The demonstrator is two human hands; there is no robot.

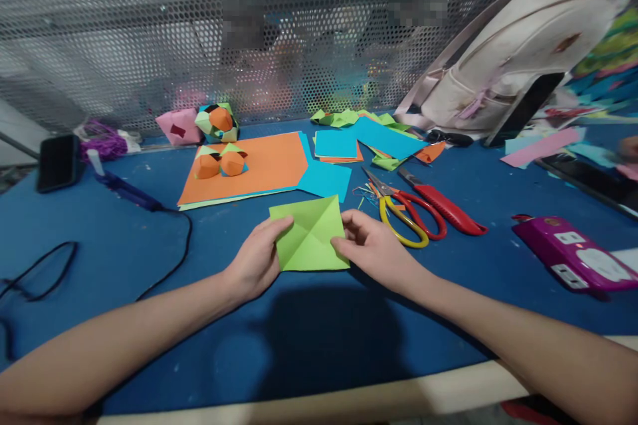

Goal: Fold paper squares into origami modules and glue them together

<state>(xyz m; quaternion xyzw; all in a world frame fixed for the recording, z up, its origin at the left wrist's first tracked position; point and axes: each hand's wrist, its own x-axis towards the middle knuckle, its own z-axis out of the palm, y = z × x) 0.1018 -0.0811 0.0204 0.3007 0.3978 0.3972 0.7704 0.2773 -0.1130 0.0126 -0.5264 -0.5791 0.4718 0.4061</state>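
Between my two hands is a square of light green paper [312,239] with a diagonal crease, tilted up above the blue table. My left hand [256,252] pinches its left edge, the thumb lying on the front. On the opposite edge my right hand [371,246] grips the sheet between thumb and bent fingers. Just behind the square lie sheets of orange paper [272,159] and blue paper [326,178]. Folded orange and green paper pieces [232,163] rest on the orange sheet.
Scissors with yellow and red handles [406,212] and a red utility knife [448,209] lie right of my hands. Farther right is a purple case [573,252]. A corded blue tool [129,191] lies left. Behind stand a metal mesh panel [149,46] and a pale backpack [523,40].
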